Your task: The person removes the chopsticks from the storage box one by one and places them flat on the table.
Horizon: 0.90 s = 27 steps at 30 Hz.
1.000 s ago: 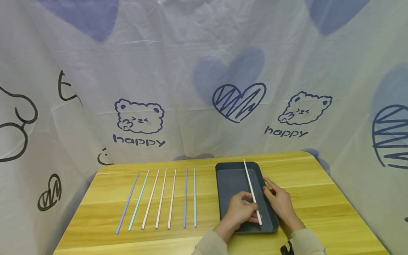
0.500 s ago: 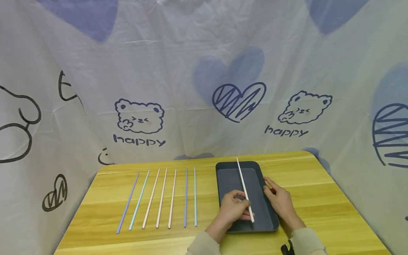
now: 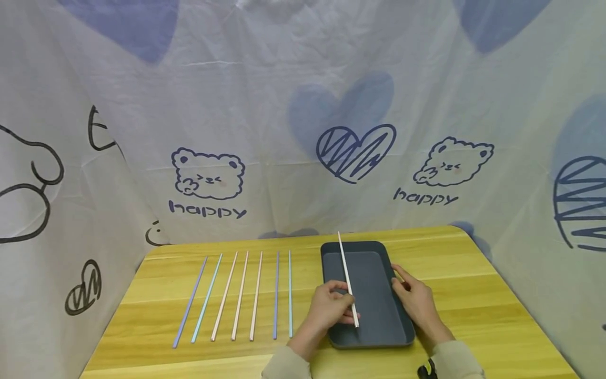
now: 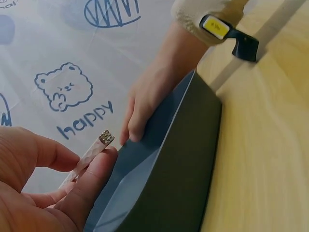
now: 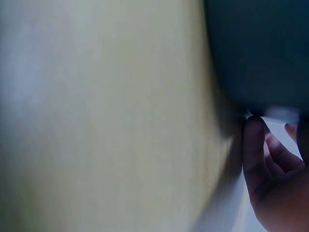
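A pale pink chopstick, pinched near its thick end by my left hand, slants above the left part of a dark grey tray. In the left wrist view its patterned metallic end sticks out between thumb and fingers; whether a second stick lies against it, I cannot tell. My right hand holds the tray's right rim, its fingertips at the edge. Seen from the right wrist, thumb and fingers meet the tray's corner. Part of that grip is hidden.
Left of the tray several chopsticks lie in a spaced row: purple, light blue, pink, then purple and light blue. They rest on a wooden table. A printed curtain closes off the back and sides.
My left hand has moved left across the tray with the chopstick, from the tray's right side to its left side. The right hand and the tray stay put.
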### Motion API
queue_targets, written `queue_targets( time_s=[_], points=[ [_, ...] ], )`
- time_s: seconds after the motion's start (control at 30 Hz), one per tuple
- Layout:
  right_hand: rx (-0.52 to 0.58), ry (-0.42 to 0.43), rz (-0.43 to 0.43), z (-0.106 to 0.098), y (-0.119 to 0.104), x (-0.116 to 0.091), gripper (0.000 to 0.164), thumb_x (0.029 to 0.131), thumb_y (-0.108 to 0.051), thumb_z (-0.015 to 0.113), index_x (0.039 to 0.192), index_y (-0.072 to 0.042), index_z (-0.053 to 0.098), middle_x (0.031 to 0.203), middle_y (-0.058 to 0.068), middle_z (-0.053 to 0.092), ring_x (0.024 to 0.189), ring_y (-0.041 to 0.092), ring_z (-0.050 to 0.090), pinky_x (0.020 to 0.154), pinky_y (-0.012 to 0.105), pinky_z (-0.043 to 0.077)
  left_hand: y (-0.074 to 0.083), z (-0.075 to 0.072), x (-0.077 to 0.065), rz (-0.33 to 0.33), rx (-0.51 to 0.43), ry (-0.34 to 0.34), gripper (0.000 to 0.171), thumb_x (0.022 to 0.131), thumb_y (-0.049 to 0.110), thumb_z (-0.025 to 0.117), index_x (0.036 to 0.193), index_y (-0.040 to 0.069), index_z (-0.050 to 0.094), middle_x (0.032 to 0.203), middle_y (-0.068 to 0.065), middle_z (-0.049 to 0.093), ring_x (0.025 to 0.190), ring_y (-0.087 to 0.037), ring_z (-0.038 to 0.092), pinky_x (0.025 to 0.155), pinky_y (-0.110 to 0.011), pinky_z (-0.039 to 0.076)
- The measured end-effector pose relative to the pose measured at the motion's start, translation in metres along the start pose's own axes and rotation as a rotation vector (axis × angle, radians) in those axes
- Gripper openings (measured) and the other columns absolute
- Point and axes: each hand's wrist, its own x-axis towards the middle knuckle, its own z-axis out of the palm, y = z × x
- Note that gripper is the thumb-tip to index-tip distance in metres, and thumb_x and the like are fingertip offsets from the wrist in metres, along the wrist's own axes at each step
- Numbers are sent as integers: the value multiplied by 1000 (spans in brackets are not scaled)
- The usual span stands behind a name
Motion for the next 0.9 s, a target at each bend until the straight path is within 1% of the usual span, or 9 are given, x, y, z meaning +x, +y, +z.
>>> queue_targets(
  time_s=[0.17,0.37,0.47,0.53,0.6,0.67,0.8,0.9],
  points=[
    [7,-6,11,-1,0,0,47,107,-30,59,153,-20,57,90,9,71,74,17,56,67,29,44,4,-16,1,25,38,0,41,92,-2,66,131,-10,59,87,-26,73,59,-15,72,54,-29,61],
    [9,1,2,0,1,0,46,107,-29,59,152,-20,58,91,9,72,73,17,56,66,29,44,10,-27,-1,29,56,19,42,91,0,67,132,-10,60,83,-19,72,60,-17,73,54,-31,62],
    [4,7,1,0,2,0,46,106,-29,59,152,-19,58,91,9,72,73,16,56,66,29,44,10,-32,-3,28,53,28,43,90,-1,67,132,-10,59,87,-21,73,63,-22,75,54,-32,62],
    [1,8,3,0,3,0,47,106,-29,59,152,-19,58,91,9,72,73,17,56,66,29,44,8,-36,-3,32,58,33,44,90,-1,66,132,-11,58,90,-24,73,66,-28,77,54,-32,62],
    [1,7,4,0,3,0,47,106,-29,59,152,-19,58,91,9,72,73,17,56,66,28,44,8,-42,-3,37,60,35,45,90,-2,66,132,-12,58,91,-24,73,68,-30,78,55,-32,62],
    [3,3,7,0,2,0,47,107,-29,59,152,-20,58,92,9,72,73,17,56,66,28,44,9,-48,-3,44,74,37,45,89,-2,65,132,-13,59,90,-24,73,67,-27,78,56,-34,63],
    [5,-4,11,0,0,0,47,107,-30,59,153,-20,57,92,9,72,73,17,56,66,28,44,13,-64,-7,53,94,49,45,90,-1,64,133,-13,59,86,-20,74,64,-19,76,58,-35,63],
    [3,-6,9,-1,-1,-1,47,107,-30,58,153,-19,57,92,10,72,74,17,56,66,29,44,15,-77,-10,53,110,66,46,91,-1,63,135,-14,58,87,-20,74,67,-22,77,58,-34,63]
  ],
)
